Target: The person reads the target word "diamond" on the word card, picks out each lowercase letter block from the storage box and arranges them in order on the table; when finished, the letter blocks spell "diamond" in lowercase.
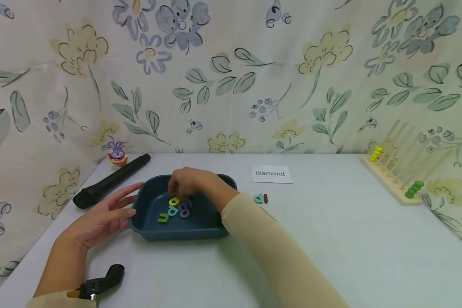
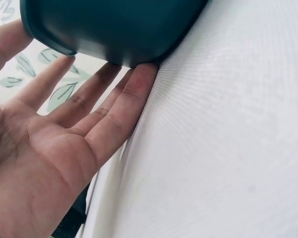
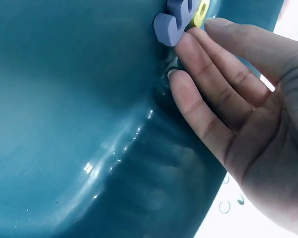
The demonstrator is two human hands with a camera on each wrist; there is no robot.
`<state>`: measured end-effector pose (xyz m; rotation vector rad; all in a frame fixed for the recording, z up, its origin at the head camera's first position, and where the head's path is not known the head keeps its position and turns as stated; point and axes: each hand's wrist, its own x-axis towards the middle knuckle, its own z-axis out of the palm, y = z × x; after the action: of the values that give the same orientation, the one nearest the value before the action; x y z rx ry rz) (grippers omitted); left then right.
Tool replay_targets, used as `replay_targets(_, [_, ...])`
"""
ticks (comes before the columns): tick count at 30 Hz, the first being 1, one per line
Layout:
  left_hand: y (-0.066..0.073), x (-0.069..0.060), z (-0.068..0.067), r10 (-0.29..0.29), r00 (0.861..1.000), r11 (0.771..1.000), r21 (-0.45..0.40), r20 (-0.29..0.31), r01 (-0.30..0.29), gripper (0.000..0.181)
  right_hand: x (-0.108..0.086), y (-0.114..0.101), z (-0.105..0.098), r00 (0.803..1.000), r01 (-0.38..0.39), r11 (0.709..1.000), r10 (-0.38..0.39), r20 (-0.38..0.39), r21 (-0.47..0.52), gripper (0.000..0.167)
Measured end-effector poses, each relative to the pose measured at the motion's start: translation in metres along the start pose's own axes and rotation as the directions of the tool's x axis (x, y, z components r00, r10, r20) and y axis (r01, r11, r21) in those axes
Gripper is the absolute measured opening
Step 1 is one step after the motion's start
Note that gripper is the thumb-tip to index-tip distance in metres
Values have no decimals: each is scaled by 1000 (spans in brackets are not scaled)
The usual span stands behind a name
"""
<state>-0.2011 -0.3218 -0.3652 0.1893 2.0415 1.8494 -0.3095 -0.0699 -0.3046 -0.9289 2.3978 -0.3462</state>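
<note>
Several chunky, colourful letters (image 1: pixel 182 206) lie in a blue tray (image 1: pixel 181 235)

The tray (image 1: pixel 177 235) looks smooth, glossy plastic.

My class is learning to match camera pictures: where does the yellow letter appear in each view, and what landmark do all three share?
Head: the yellow letter is left of centre, below mid-height, inside the blue tray.
Left wrist: not in this picture.
Right wrist: the yellow letter is at the top edge, right of centre, beside a purple letter.
Shared landmark: the blue tray.
</note>
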Motion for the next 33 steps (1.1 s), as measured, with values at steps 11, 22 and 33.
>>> replay_targets(11, [-1, -2, -4, 4, 1000, 1000, -1, 1, -4, 75, 2, -8, 6, 999, -21, 999, 20, -25, -28, 28])
replay_targets(22, [1, -3, -3, 1, 1000, 1000, 3, -7, -1, 76, 5, -12, 9, 999, -32, 997, 31, -23, -76, 27])
replay_targets(33, [1, -1, 1, -8, 1000, 1000, 8, -10, 8, 76, 0, 2, 6, 1000, 15, 998, -13, -25, 59, 13])
